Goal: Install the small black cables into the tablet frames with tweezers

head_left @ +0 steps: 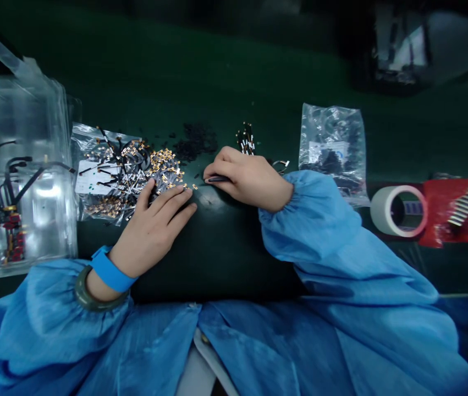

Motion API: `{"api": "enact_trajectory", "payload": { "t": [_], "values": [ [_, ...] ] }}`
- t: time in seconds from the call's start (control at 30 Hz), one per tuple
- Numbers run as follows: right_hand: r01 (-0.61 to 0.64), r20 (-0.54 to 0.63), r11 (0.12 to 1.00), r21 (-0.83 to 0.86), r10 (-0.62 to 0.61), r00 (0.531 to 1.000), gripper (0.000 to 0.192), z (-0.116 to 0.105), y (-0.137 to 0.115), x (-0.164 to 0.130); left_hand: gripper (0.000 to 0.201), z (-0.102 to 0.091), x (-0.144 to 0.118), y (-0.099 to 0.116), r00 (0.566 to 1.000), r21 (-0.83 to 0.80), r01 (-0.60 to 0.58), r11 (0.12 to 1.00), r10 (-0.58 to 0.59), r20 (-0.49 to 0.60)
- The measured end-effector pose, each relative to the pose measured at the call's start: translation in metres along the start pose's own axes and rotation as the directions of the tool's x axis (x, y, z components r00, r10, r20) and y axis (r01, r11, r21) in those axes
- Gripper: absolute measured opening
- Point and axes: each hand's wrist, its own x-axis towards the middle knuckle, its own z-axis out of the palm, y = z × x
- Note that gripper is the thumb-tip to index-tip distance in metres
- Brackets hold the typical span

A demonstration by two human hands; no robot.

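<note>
My left hand [151, 228] lies with its fingers spread at the near edge of a pile of small flex cables [168, 165] with gold-coloured ends. Its fingertips touch or hover just over the pile; I cannot tell which. To the right, my right hand [246, 179] is closed around a dark slim tool [218, 179], whose end points left; most of it is hidden in the fingers. Several small cables with white bands [247, 137] lie grouped just beyond the right hand. A heap of small black pieces [196, 140] sits beyond the gap between both hands.
A clear plastic bag [89, 137] lies under part of the cables. Clear trays [52, 220] with wired parts stand at the left. On the right are another plastic bag [332, 148], a white tape roll [382, 212] and a red bubble-wrap pouch [440, 214]. The table [217, 253] is dark green.
</note>
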Motion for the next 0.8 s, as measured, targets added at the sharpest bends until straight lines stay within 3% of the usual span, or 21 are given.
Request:
{"api": "enact_trajectory", "payload": {
  "t": [0.13, 0.3, 0.43, 0.6, 0.8],
  "values": [
    [-0.058, 0.006, 0.996, -0.071, 0.059, 0.998, 0.019, -0.001, -0.012, 0.000, 0.031, 0.001, 0.000, -0.001, 1.000, 0.025, 0.003, 1.000, -0.003, -0.023],
    [-0.206, -0.167, 0.977, 0.063, 0.214, 0.963, 0.015, 0.016, -0.036, -0.006, 0.029, 0.001, 0.000, 0.000, 1.000, 0.036, -0.004, 0.999, 0.004, -0.006],
    [-0.256, -0.259, 0.959, 0.125, 0.280, 0.924, 0.018, 0.034, -0.051, -0.007, 0.030, 0.002, 0.000, 0.000, 1.000, 0.033, 0.000, 0.999, 0.000, -0.003],
    [-0.299, -0.268, 0.954, 0.024, 0.294, 0.918, 0.027, 0.043, -0.057, -0.006, 0.031, 0.003, -0.002, 0.000, 1.000, 0.008, 0.010, 1.000, -0.010, 0.003],
    [-0.239, -0.338, 0.956, -0.172, 0.170, 0.926, 0.035, 0.048, -0.066, -0.018, 0.023, 0.003, -0.003, 0.000, 1.000, 0.030, -0.012, 0.999, 0.012, -0.009]
  ]
}}
